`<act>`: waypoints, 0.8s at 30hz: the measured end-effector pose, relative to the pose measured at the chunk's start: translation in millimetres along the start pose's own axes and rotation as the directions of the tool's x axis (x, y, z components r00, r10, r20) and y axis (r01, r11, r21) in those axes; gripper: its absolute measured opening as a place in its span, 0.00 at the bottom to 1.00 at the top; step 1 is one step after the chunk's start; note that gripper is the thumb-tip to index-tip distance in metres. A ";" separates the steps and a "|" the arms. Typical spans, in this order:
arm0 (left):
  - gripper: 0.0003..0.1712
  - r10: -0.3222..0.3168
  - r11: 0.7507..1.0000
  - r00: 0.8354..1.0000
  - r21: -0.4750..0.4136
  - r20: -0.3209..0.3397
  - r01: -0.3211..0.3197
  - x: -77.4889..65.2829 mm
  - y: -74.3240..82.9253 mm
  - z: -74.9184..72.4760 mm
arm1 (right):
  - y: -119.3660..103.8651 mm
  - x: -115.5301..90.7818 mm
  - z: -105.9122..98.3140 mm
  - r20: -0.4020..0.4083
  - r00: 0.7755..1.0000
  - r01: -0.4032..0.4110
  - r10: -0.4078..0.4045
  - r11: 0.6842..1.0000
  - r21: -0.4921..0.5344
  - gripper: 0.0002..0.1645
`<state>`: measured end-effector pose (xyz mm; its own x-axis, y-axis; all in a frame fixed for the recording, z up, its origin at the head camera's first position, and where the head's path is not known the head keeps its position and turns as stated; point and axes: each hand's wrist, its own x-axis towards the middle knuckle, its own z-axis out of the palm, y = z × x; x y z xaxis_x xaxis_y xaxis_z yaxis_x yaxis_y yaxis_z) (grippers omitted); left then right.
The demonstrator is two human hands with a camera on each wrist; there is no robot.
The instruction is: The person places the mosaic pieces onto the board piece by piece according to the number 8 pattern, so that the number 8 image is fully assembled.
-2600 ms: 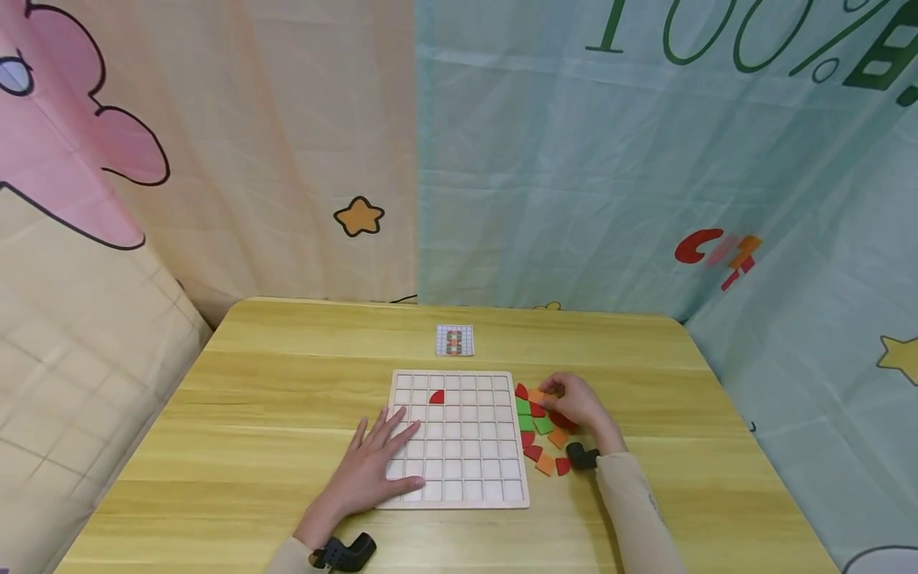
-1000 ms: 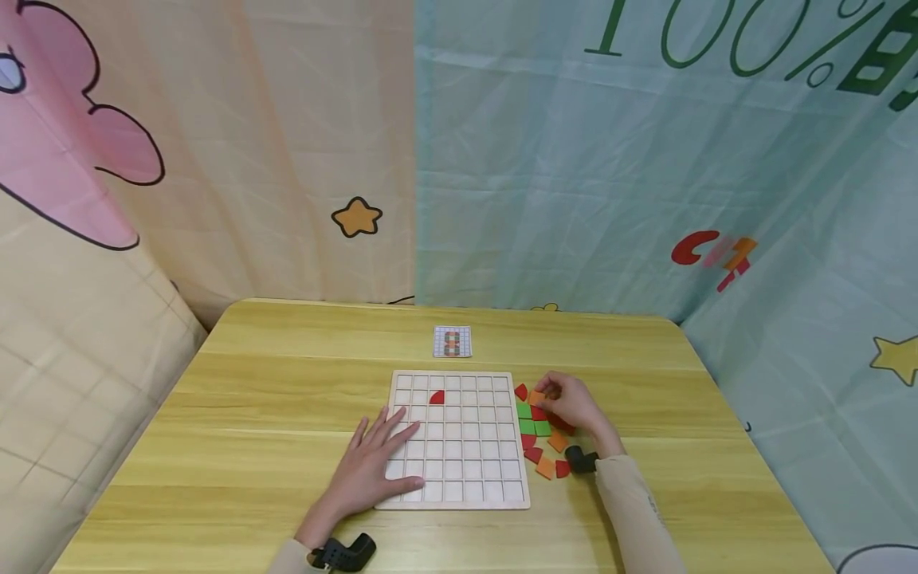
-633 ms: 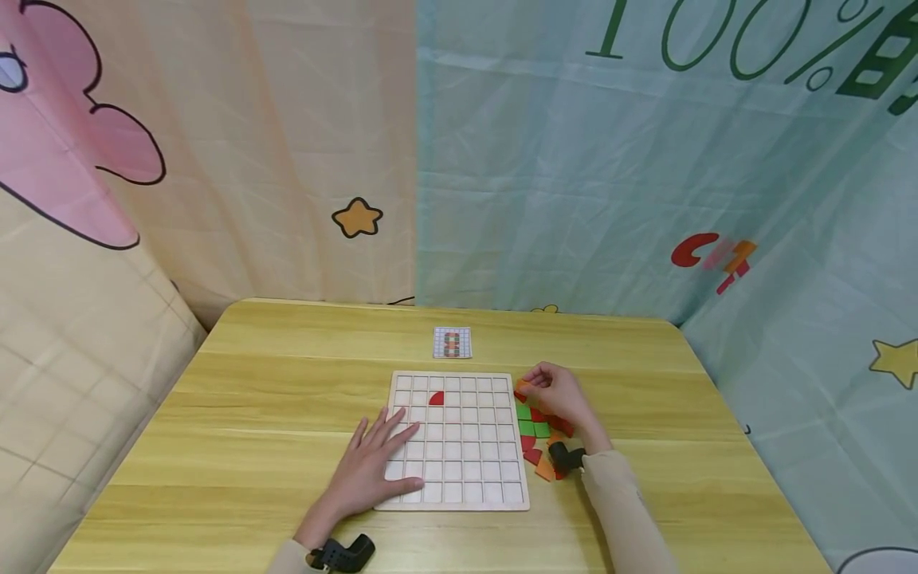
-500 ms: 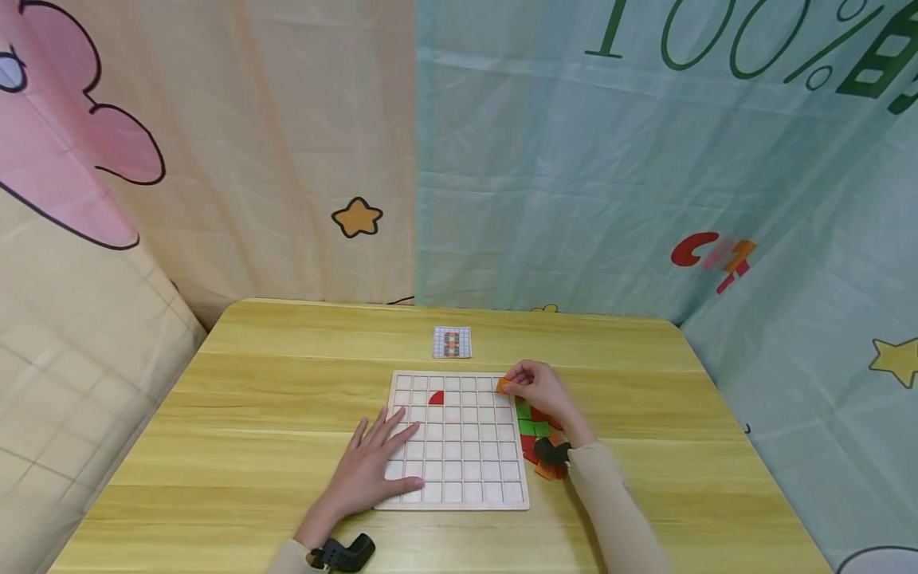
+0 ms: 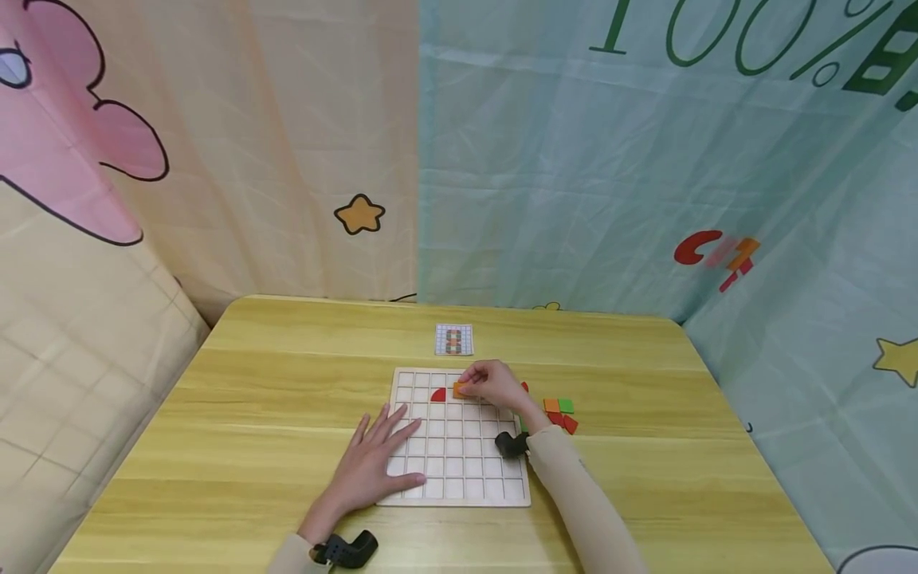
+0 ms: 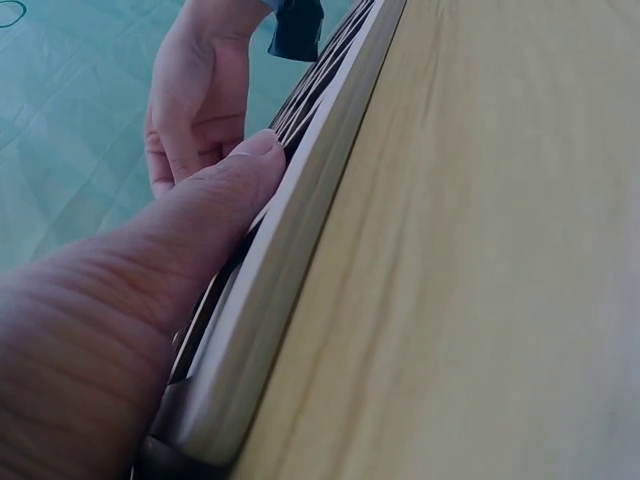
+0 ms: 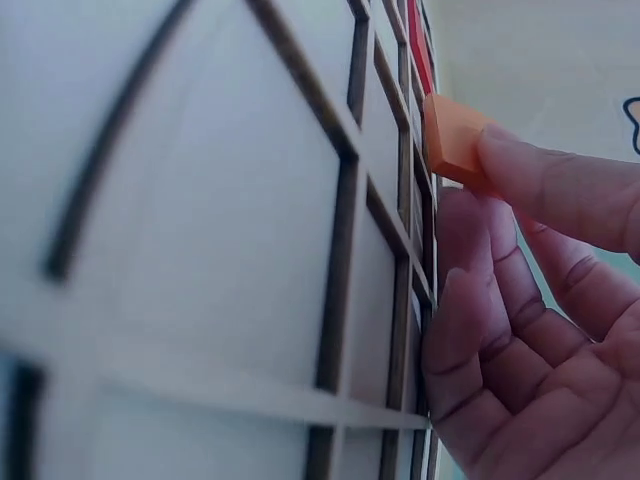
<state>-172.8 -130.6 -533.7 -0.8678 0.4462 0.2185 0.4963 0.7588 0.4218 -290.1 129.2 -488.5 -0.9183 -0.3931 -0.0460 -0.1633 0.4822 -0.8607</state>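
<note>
A white grid board (image 5: 455,469) lies on the table. My left hand (image 5: 368,464) rests with spread fingers on its left side; in the left wrist view the thumb (image 6: 235,190) lies over the board's edge. My right hand (image 5: 496,386) is above the upper part of the board, pinching an orange square tile (image 5: 457,390) between thumb and fingers. In the right wrist view the orange tile (image 7: 456,140) is close to the grid, just short of a red piece (image 7: 419,45). That red quarter-circle tile (image 5: 439,395) sits in a cell left of the orange one.
Right of the board lie loose tiles, among them an orange square (image 5: 551,405), a green square (image 5: 566,406) and a red piece (image 5: 570,424); my right forearm hides others. A small pattern card (image 5: 454,340) lies behind the board. Printed curtains hang beyond the table (image 5: 301,343).
My right hand has picked up an orange tile from the pile and carried it left over the board, beside the red tile. My left hand has stayed in place.
</note>
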 end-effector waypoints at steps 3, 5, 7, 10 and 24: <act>0.51 0.003 1.000 1.000 -0.001 -0.007 -0.003 0.3 1.1 0.0 | -2.2 2.3 2.3 0.001 1.000 -0.015 0.015 1.000 -0.026 0.05; 0.50 0.005 1.000 1.000 -0.002 -0.013 -0.005 0.5 1.8 0.0 | -3.8 3.7 3.5 0.007 1.000 -0.024 0.025 0.999 -0.037 0.06; 0.50 0.006 1.000 1.000 0.000 -0.016 -0.006 0.4 2.3 0.0 | -6.9 4.3 4.3 0.013 0.999 -0.036 0.037 0.998 -0.050 0.06; 0.50 0.002 1.000 1.000 0.000 -0.015 -0.002 0.4 2.9 -0.1 | -11.2 5.5 6.1 0.017 0.998 -0.054 0.055 0.995 -0.082 0.06; 0.50 -0.013 1.000 1.000 0.008 0.004 0.013 0.6 3.3 -0.6 | -12.9 4.0 12.4 0.022 0.999 -0.019 0.024 0.979 -0.204 0.04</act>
<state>-171.7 -128.1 -531.6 -0.8740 0.4384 0.2095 0.4854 0.7681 0.4177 -287.2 111.7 -483.9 -0.9137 -0.3988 -0.0782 -0.2159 0.6394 -0.7379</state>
